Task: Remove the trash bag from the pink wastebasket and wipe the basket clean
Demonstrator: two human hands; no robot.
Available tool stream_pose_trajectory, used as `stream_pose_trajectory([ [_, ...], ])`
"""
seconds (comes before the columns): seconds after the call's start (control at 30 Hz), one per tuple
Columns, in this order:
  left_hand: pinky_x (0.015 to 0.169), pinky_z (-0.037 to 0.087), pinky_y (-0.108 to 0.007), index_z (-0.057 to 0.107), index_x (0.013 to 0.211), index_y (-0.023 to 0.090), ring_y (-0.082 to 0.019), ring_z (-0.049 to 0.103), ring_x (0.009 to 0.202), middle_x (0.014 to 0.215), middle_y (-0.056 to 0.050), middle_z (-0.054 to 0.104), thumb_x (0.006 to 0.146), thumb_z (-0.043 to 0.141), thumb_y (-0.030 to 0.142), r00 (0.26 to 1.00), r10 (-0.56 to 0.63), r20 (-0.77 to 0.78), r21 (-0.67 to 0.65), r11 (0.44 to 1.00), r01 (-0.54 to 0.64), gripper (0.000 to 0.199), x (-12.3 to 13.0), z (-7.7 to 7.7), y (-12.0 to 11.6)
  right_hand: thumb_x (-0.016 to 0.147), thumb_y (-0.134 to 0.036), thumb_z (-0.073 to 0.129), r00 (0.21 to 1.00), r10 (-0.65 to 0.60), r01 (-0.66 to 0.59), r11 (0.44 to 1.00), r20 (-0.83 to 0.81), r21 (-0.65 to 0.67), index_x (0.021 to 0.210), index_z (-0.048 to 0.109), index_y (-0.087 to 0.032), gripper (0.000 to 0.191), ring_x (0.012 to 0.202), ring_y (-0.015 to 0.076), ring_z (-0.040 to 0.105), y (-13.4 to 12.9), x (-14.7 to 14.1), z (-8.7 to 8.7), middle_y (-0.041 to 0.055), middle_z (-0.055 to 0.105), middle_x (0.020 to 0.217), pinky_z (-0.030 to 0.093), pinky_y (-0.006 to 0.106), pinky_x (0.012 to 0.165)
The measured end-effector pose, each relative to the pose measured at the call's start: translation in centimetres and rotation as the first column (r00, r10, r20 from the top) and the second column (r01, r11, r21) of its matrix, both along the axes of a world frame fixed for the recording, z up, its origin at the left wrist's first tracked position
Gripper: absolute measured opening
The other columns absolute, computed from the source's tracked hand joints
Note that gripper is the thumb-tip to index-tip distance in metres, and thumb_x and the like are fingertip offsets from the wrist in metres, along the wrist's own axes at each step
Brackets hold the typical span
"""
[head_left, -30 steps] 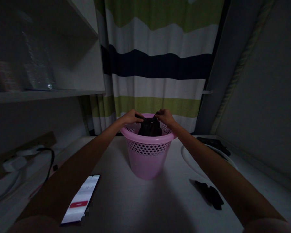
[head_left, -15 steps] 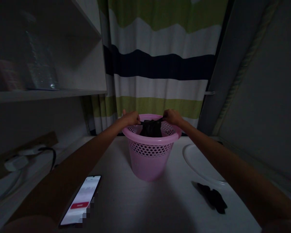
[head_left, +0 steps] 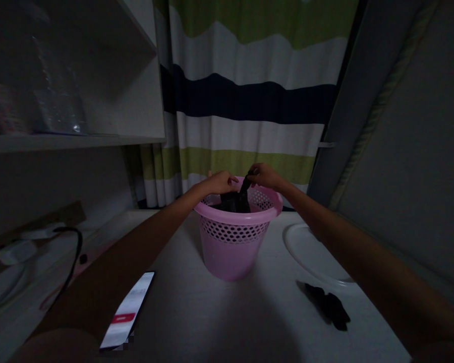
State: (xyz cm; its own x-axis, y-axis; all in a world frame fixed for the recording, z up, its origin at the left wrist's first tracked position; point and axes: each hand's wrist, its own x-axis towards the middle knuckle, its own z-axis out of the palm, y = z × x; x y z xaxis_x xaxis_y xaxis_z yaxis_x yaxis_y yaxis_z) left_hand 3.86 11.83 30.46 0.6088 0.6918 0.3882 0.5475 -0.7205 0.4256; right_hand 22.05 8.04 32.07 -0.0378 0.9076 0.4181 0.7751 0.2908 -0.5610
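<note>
A pink plastic basket (head_left: 230,252) with a perforated upper band stands upright on the white table. Inside it is a black plastic bag (head_left: 234,203), bunched up below the rim. My right hand (head_left: 265,176), above the right part of the basket, pinches a twisted end of the bag and pulls it upward. Over the left rim, my left hand (head_left: 220,182) has its fingers curled at the bag's gathered top. Exactly what lies between its fingertips is partly hidden.
A phone (head_left: 130,307) with a lit screen lies near my left forearm. To the right are a white round lid (head_left: 298,252) and a crumpled black piece (head_left: 329,305). A shelf (head_left: 98,143) overhangs the left side; plugs (head_left: 18,251) and a striped curtain (head_left: 249,136) are behind.
My hands have come closer together over the basket. The bag's end in my right hand now rises steeply instead of stretching sideways. My left hand has moved right, toward the middle.
</note>
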Motion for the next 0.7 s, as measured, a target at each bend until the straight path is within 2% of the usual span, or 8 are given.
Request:
stream_pose_trajectory([
  [0.1,0.057,0.033,-0.026,0.069,0.068,0.013,-0.012,0.046,0.054,0.056,0.0,0.058,0.07,0.061,0.029,0.994,-0.109,-0.02,-0.077,0.991,0.107,0.018,1.7,-0.1,-0.5,0.074,-0.003,0.056,0.968,0.076,-0.08,0.997,-0.238,-0.008,0.069,0.049,-0.018,0.017,0.042,0.011,0.053,-0.3,-1.3,0.1,-0.0033,0.056,0.045,0.042,0.022,0.046],
  [0.17,0.052,0.03,-0.025,0.064,0.056,0.013,-0.01,0.04,0.047,0.046,0.003,0.048,0.07,0.059,0.026,0.993,-0.116,-0.005,-0.115,0.987,0.114,0.019,2.2,-0.4,-0.3,0.073,0.0,0.056,0.943,0.109,-0.112,0.994,-0.314,0.006,0.067,0.046,-0.019,0.022,0.04,0.0109,0.053,-0.4,-1.8,0.1,-0.0047,0.054,0.043,0.043,0.022,0.044],
  [0.23,0.05,0.029,-0.024,0.061,0.053,0.013,-0.009,0.038,0.044,0.044,0.004,0.045,0.066,0.061,0.024,0.994,-0.111,0.006,-0.139,0.984,0.11,0.017,2.3,-0.7,0.3,0.072,0.001,0.055,0.927,0.112,-0.11,0.994,-0.358,0.028,0.067,0.044,-0.019,0.024,0.04,0.0111,0.054,-0.4,-2.1,0.1,-0.0053,0.054,0.043,0.044,0.022,0.044],
  [0.37,0.048,0.031,-0.023,0.061,0.052,0.014,-0.008,0.041,0.044,0.045,0.005,0.049,0.058,0.066,0.018,0.993,-0.119,-0.002,-0.191,0.975,0.117,0.009,1.8,-0.8,1.0,0.074,0.0,0.056,0.895,0.066,-0.039,0.997,-0.44,0.071,0.067,0.042,-0.019,0.025,0.04,0.0105,0.055,0.1,-2.1,-0.3,-0.0054,0.054,0.045,0.048,0.023,0.046],
  [0.5,0.049,0.032,-0.023,0.061,0.05,0.014,-0.009,0.043,0.045,0.044,0.005,0.05,0.053,0.068,0.015,0.994,-0.107,-0.019,-0.206,0.973,0.1,0.008,1.7,-1.0,0.8,0.077,-0.004,0.055,0.879,-0.002,0.049,0.995,-0.477,0.088,0.068,0.042,-0.019,0.022,0.042,0.0111,0.056,0.4,-2.1,-0.8,-0.004,0.054,0.05,0.05,0.025,0.049],
  [0.6,0.053,0.034,-0.024,0.066,0.061,0.013,-0.011,0.047,0.051,0.051,0.002,0.055,0.063,0.064,0.021,0.998,-0.059,0.011,-0.16,0.985,0.06,0.008,1.4,-0.8,0.3,0.082,-0.01,0.05,0.859,-0.018,0.05,0.998,-0.512,0.048,0.076,0.041,-0.02,0.015,0.042,0.0125,0.057,0.1,-2.0,-0.8,-0.0029,0.055,0.056,0.051,0.028,0.049],
  [0.7,0.058,0.036,-0.026,0.067,0.066,0.013,-0.015,0.051,0.06,0.052,-0.002,0.056,0.073,0.055,0.028,0.999,0.029,0.024,-0.112,0.993,-0.026,0.02,0.3,-0.2,0.1,0.088,-0.019,0.044,0.828,0.002,-0.027,0.999,-0.56,-0.036,0.086,0.039,-0.021,0.006,0.042,0.0132,0.058,-0.1,-1.9,-1.0,-0.0014,0.054,0.065,0.052,0.03,0.046],
])
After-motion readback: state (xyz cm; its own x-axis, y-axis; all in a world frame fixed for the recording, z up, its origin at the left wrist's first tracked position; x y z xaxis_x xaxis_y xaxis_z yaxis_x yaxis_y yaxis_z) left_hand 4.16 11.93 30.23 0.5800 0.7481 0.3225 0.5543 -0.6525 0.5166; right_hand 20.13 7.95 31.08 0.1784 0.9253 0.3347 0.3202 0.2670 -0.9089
